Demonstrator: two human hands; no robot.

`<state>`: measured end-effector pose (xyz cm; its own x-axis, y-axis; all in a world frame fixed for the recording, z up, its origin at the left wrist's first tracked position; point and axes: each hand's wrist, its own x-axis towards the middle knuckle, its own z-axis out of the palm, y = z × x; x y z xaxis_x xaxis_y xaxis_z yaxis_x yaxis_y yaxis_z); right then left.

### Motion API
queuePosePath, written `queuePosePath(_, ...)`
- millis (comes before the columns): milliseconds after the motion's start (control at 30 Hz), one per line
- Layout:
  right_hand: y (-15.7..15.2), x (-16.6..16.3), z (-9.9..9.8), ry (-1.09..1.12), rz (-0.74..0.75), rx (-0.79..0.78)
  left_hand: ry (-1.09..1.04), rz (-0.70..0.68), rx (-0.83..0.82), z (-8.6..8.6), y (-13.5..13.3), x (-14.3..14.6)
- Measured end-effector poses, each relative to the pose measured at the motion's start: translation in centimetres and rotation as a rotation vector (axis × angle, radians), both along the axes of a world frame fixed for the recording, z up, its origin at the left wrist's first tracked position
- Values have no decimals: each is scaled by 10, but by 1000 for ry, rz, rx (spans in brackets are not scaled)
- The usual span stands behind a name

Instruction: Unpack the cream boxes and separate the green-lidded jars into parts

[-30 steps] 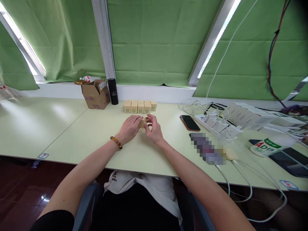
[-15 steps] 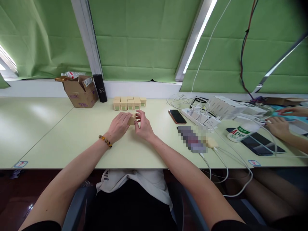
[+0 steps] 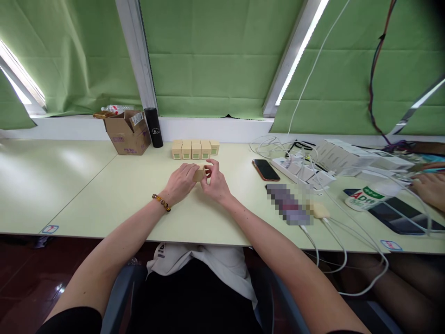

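Note:
Between my two hands, just above or on the pale table (image 3: 104,195), is a small tan cardboard box (image 3: 199,174). My left hand (image 3: 181,182) grips its left side, the fingers laid over it and partly hiding it. At the right end, the thumb and fingertips of my right hand (image 3: 214,182) pinch the box's edge. Several like boxes (image 3: 196,149), each with a greenish label on its front, stand in a row just beyond my hands.
Back left, an open brown carton (image 3: 128,139) stands beside a black flask (image 3: 154,127). To the right are a phone (image 3: 266,170), a power strip (image 3: 302,174) with white cables, white boxes (image 3: 342,155) and a white bottle (image 3: 371,195). Another person's hand (image 3: 431,188) is at the far right.
The view has turned slightly left, so everything sits further right in the picture. Both hands stay on the small box with nearly the same hold.

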<state>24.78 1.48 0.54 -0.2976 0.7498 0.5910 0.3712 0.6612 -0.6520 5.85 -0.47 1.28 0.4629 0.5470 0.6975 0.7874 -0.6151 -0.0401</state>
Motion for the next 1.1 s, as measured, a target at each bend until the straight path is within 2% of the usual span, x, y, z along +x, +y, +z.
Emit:
queuePosePath(300,3,2,-3,17,-27,-1,-49,20,-79,-3,0,0)
queuePosePath(567,11,5,-1,252,-106,21,-293,-6,-243,-3,-3,-2)
queuePosePath(633,16,8,-1,240,-165,94,-342,-38,-262,-2,-2,-3)
queuePosePath(833,31,24,-2,98,-355,466,-318,-117,-252,1,-2,-2)
queuePosePath(1000,34,26,-3,-19,-275,651,-326,-145,-301,2,-5,-1)
queuePosePath(1100,30,21,-4,-85,-185,602,-337,-137,-295,0,-3,-2)
